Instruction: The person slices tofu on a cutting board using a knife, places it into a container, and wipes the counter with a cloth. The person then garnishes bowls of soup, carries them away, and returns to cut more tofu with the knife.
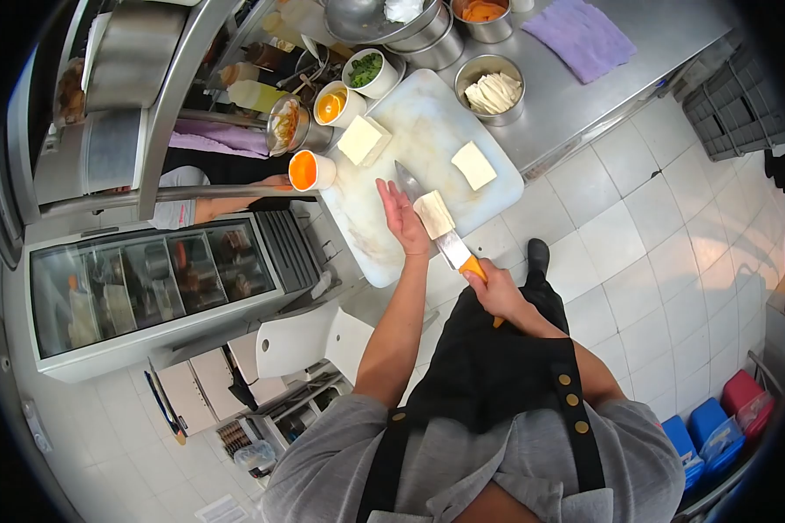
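Orange showed where the right hand (pixel 497 292) was closed round the handle of the knife (pixel 407 181), and we saw the blade's long axis run from that grip up and to the left over the cutting board (pixel 427 109). Across the blade, partway along it, lay a pale slab (pixel 433 214). Our left hand (pixel 402 220) was open and held nothing, its fingers stretched forward; the slab lay just to the right of that palm, nearer to it than to the right hand. We could not tell whether the two touched. A second slab (pixel 474 166) lay flat farther right on the board, and a thicker block (pixel 364 140) sat ahead and to the left. We could read no brand, label or writing, even on the bottles (pixel 257 96).
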A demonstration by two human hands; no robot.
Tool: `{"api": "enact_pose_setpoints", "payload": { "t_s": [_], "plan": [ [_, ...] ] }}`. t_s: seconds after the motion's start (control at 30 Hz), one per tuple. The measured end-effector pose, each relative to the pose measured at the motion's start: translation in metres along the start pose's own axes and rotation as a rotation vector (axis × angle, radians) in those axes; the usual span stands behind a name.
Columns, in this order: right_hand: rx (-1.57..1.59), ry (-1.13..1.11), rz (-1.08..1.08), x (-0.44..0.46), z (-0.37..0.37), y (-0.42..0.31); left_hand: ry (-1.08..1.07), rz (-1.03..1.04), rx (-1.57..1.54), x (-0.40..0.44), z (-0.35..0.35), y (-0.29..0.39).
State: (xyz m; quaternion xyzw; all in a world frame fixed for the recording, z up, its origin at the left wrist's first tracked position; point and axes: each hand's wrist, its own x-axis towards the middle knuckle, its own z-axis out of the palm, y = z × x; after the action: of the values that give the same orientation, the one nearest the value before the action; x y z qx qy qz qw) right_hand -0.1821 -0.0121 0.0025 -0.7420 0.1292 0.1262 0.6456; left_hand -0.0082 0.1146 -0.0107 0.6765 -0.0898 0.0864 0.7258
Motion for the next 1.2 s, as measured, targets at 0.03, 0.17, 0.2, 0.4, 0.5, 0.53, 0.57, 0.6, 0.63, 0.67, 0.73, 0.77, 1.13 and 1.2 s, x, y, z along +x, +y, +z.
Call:
{"api": "enact_pose_setpoints", "payload": {
  "t_s": [0.03,0.17,0.2,0.4,0.5,0.53,0.57,0.6,0.63,0.67,0.73,0.77,1.13,1.2],
  "plan": [
    [-0.002,0.002,-0.002,0.0,-0.001,0.0,0.063,-0.032,-0.056,0.002,0.0,0.0],
    [-0.048,0.014,-0.02,0.0,0.001,0.003,0.012,-0.019,0.043,0.004,0.001,0.0],
    [-0.06,0.013,-0.022,0.0,0.0,0.003,-0.005,-0.005,0.072,0.003,0.003,0.0],
    [-0.022,-0.047,0.041,0.001,-0.007,-0.002,0.001,0.032,0.126,0.008,-0.007,-0.011],
    [0.005,-0.055,0.039,0.001,-0.011,-0.005,0.05,0.031,0.137,0.019,-0.009,-0.011],
    [0.003,-0.055,0.039,0.001,-0.011,-0.004,0.061,0.032,0.146,0.022,-0.01,-0.012],
    [-0.017,-0.058,0.048,0.002,-0.011,-0.004,0.062,0.034,0.146,0.023,-0.011,-0.013],
    [-0.038,-0.061,0.057,0.003,-0.011,-0.005,0.034,0.036,0.137,0.024,-0.01,-0.015],
    [-0.04,-0.06,0.054,0.003,-0.012,-0.007,0.006,0.038,0.128,0.025,-0.009,-0.016],
    [-0.027,-0.081,0.085,0.003,-0.014,-0.009,0.007,0.04,0.127,0.025,-0.008,-0.016],
    [-0.016,-0.104,0.113,0.003,-0.012,-0.007,-0.019,0.046,0.171,0.025,-0.005,-0.016],
    [-0.052,-0.069,0.062,0.003,-0.009,-0.002,-0.016,0.049,0.171,0.025,-0.004,-0.014],
    [0.337,-0.22,0.31,0.003,-0.015,-0.013,0.313,0.068,0.099,0.005,-0.009,-0.009],
    [0.314,-0.183,0.257,0.002,-0.014,-0.012,0.281,0.124,0.279,-0.007,-0.027,-0.023]
  ]
}}
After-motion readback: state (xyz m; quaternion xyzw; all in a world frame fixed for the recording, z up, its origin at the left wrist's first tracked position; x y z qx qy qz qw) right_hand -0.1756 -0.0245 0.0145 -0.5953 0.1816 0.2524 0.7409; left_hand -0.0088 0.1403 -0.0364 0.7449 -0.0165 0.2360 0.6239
